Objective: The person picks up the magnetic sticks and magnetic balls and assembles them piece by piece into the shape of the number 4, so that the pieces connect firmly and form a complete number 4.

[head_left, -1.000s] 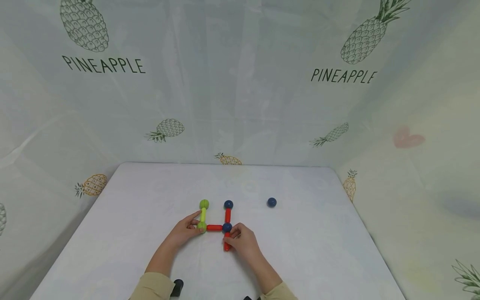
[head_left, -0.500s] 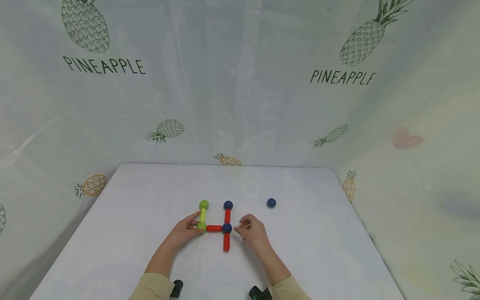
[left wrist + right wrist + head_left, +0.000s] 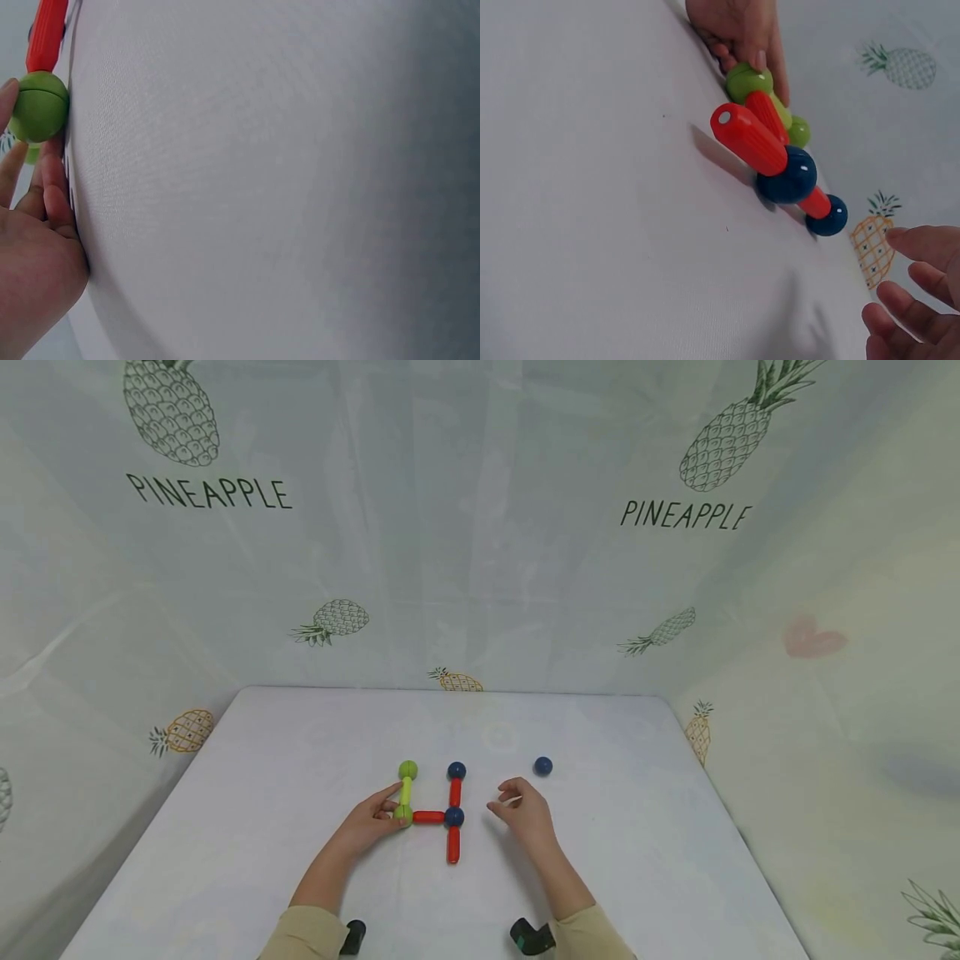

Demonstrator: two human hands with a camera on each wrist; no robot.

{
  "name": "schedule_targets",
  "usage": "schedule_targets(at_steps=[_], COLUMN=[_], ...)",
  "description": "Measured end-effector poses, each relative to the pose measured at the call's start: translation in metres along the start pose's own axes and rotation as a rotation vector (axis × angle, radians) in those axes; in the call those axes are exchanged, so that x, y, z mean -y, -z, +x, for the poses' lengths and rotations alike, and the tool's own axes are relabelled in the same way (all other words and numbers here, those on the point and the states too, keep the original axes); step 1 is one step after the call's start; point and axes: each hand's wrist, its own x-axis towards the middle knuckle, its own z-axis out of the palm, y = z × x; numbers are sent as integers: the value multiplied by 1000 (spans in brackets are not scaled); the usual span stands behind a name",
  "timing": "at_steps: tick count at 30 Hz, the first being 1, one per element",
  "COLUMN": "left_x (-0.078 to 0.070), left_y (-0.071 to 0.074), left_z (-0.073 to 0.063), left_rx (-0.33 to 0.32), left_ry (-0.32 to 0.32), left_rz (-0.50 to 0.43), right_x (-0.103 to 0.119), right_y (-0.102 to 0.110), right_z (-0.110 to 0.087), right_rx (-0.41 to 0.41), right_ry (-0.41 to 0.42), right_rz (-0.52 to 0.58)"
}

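An H-like figure of toy rods and balls lies on the white table. My left hand [image 3: 367,825] grips the near green ball [image 3: 37,112] at its left corner, thumb on one side, with a finger along the yellow-green rod [image 3: 406,790]. That rod leads to a far green ball [image 3: 408,769]. A red crossbar rod [image 3: 429,817] joins the held ball to a blue ball [image 3: 787,176]. From this blue ball one red rod [image 3: 455,792] runs to a far blue ball [image 3: 827,216]; another red rod [image 3: 746,139] points nearward, its end bare. My right hand [image 3: 528,818] hovers right of the figure, fingers loosely bent, holding nothing.
A loose blue ball [image 3: 543,766] lies beyond my right hand. The white table [image 3: 637,860] ends at a pineapple-print curtain [image 3: 480,568] behind and at both sides. Dark wrist-camera mounts [image 3: 531,937] show by the sleeves.
My right hand has let go of the nearward red rod and drawn away right and slightly farther back, toward the loose blue ball. My left hand has kept its grip in place.
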Motion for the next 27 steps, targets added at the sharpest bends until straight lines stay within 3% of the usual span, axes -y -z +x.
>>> schedule_targets(at_steps=[12, 27], left_x=[-3, 2], left_y=[0, -1], left_z=[-2, 1], left_rx=[5, -16], left_ry=[0, 17], left_rz=[-2, 8], right_x=[-19, -31], right_y=[9, 23], right_z=[9, 19], right_rx=[-173, -287], right_ry=[60, -38], right_rz=[56, 120])
